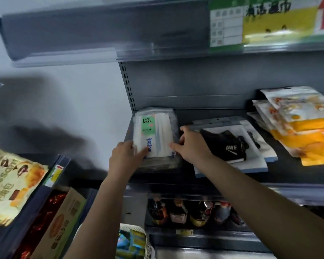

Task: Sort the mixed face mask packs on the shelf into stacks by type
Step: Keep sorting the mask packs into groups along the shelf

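Note:
A clear pack of white face masks with a green "FACE MASK" label (154, 131) lies on top of a stack at the left end of the dark shelf (232, 176). My left hand (124, 157) holds its near left corner, fingers laid over the pack. My right hand (192, 144) grips its right edge, thumb on top. To the right lies a stack of packs with a black mask (226, 146). Farther right is a stack of orange and white packs (299, 126).
A grey shelf (82, 34) with a green and yellow price sign (260, 23) hangs overhead. Dark bottles (187, 212) stand on the shelf below. At left are a croissant bag (9, 184), a cardboard box (62, 223) and red packets; a basket of snacks (133, 243) sits low.

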The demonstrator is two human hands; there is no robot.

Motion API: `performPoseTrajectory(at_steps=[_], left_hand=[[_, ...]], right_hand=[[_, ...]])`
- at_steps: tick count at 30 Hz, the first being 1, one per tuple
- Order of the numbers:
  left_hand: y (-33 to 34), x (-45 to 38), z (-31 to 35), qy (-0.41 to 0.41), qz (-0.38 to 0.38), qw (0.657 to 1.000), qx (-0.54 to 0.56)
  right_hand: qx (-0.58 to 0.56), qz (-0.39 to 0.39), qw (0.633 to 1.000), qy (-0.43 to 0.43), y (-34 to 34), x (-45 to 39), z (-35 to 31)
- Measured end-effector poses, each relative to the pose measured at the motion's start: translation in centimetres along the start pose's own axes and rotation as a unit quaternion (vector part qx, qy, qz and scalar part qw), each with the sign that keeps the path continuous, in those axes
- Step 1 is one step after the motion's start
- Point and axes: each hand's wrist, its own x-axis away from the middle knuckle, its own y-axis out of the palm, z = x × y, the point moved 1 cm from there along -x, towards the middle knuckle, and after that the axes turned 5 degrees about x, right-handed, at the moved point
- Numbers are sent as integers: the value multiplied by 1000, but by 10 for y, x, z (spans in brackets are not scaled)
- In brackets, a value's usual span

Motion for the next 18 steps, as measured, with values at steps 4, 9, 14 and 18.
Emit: performPoseTrajectory(at_steps=[4, 9, 14, 18], left_hand=[[0, -4, 1, 9, -1, 999, -53], [-3, 11, 33, 114, 65, 988, -76], [21, 29, 96, 232, 45, 967, -98], [59, 54, 151, 311, 18, 941, -132]], right_hand=[[69, 11, 998, -2, -5, 2, 0], [142, 59, 987, -38, -29, 15, 5], [263, 140, 951, -87, -70, 38, 26], [331, 163, 927, -68, -117, 63, 63]])
